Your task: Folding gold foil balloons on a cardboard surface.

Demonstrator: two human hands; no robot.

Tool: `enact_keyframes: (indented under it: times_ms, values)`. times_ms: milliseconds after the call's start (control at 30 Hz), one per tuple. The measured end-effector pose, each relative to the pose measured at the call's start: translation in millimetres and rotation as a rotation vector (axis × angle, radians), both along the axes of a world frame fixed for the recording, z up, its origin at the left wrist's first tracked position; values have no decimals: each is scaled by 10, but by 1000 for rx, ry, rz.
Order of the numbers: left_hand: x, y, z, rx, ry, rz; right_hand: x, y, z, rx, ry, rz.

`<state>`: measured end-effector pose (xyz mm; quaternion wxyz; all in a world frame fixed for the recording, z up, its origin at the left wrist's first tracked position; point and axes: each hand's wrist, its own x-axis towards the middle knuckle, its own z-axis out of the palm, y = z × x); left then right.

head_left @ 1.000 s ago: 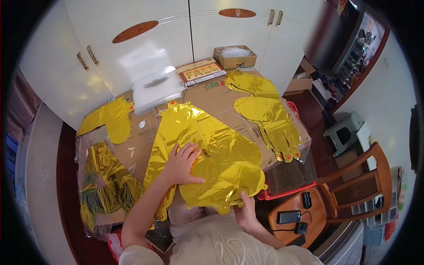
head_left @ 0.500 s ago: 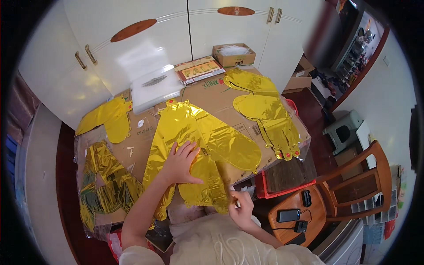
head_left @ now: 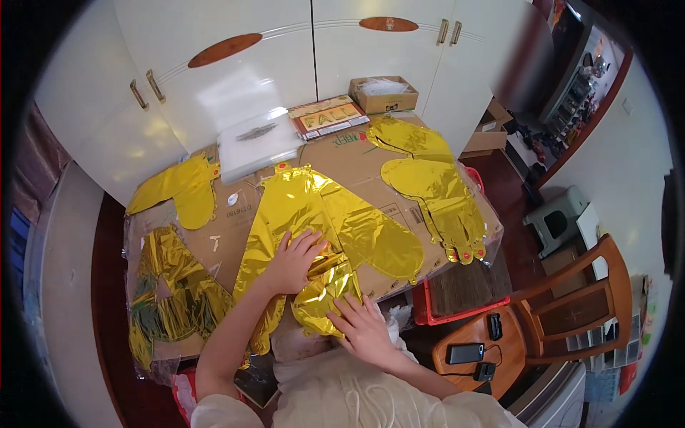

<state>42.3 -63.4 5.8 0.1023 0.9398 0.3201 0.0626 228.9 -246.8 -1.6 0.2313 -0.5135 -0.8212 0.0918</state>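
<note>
In front of me a flat gold foil balloon (head_left: 285, 203) lies on the cardboard-covered table, one lobe reaching right and its near parts folded and overhanging the near edge. My left hand (head_left: 291, 265) rests on its middle, fingers stretched out and thumb toward the crease. My right hand (head_left: 362, 329) lies on the crinkled near flap of the balloon, fingers spread and slightly bent. Both palms face down, so anything beneath them is hidden. More flat gold balloons lie around: a curved one (head_left: 178, 191) at far left, a crumpled pile (head_left: 171, 292) at near left, and several overlapping ones (head_left: 435, 185) at right.
At the back stand a stack of clear plastic bags (head_left: 257, 143), a flat printed box (head_left: 327, 118) and an open carton (head_left: 385, 94) against white cabinets (head_left: 235, 78). A red crate (head_left: 465, 310) sits below the right edge. A wooden chair (head_left: 556, 314) holds small black devices.
My right hand has moved up and left, from gripping the balloon's near right edge to lying on the flap, which is now folded inward. My left hand stays on the balloon.
</note>
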Motion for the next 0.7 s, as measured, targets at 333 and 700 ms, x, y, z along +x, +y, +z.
enact_keyframes:
  times_ms: [333, 700]
  values:
    - [-6, 46, 40, -70, 20, 8, 226, 119, 149, -40, 133, 274]
    - [-25, -45, 244, -79, -110, -83, 601, 355, -58, 99, -34, 6]
